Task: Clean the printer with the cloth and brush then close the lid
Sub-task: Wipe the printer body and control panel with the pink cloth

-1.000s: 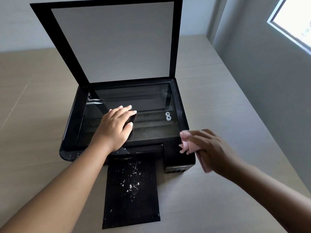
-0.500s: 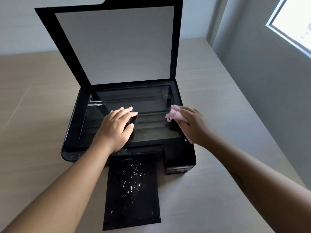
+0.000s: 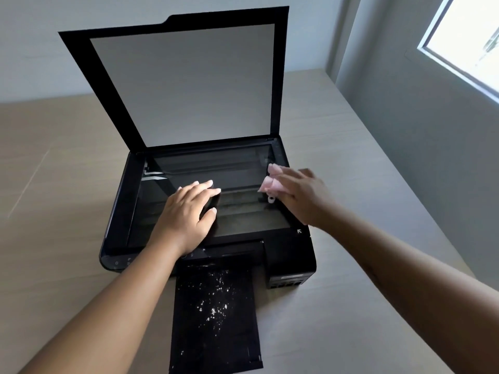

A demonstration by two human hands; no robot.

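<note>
A black printer (image 3: 291, 255) sits on the table with its scanner lid (image 3: 183, 85) raised upright. My left hand (image 3: 186, 214) lies flat on the scanner glass (image 3: 237, 211), fingers spread, holding nothing. My right hand (image 3: 299, 195) grips a pink cloth (image 3: 270, 182) and presses it against the right side of the glass. The black output tray (image 3: 216, 314) sticks out at the front, sprinkled with white specks. No brush is in view.
The light wooden table (image 3: 337, 306) extends on all sides of the printer. A grey wall (image 3: 418, 130) runs close along the right, with a bright window (image 3: 467, 41) at the upper right.
My right hand has carried the pink cloth from the printer's front right corner up onto the right side of the glass. My left hand has stayed flat on the glass.
</note>
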